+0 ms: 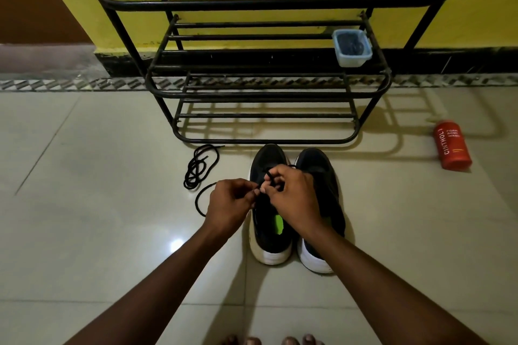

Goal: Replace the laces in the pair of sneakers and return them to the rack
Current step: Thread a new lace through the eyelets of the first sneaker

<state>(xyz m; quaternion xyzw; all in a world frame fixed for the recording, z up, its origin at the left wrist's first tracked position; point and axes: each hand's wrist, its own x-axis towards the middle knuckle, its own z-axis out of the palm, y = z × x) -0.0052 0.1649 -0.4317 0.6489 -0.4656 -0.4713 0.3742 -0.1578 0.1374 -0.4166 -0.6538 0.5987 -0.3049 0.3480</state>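
**Black lace (pixel 196 200) pinched over the left-hand sneaker (pixel 265 228)**

My left fingers (pixel 246 190) and right fingers (pixel 276 180) meet above the tongue of the left-hand shoe. Both sets are curled and pinch the same lace between their tips. From my left fingers the lace falls off the shoe's left side and lies in a wide loop on the floor (pixel 112 148). A short bend of it sticks up past my right knuckles.

The right-hand sneaker (pixel 322 171) stands close beside the first, partly under my right wrist. Both rest on the pale tiles, white heels toward me and toes almost at the lowest front rail of the black metal rack (pixel 266 141). A green patch shows inside the left-hand shoe.

A second black lace (pixel 192 173) lies coiled on the floor just left of the toes, near the rack's front left corner. A clear plastic tub (pixel 352 49) holding something dark stands at the right end of the shelf above the lowest one. A red bottle (pixel 451 145) lies on the floor, well to the right of the rack.
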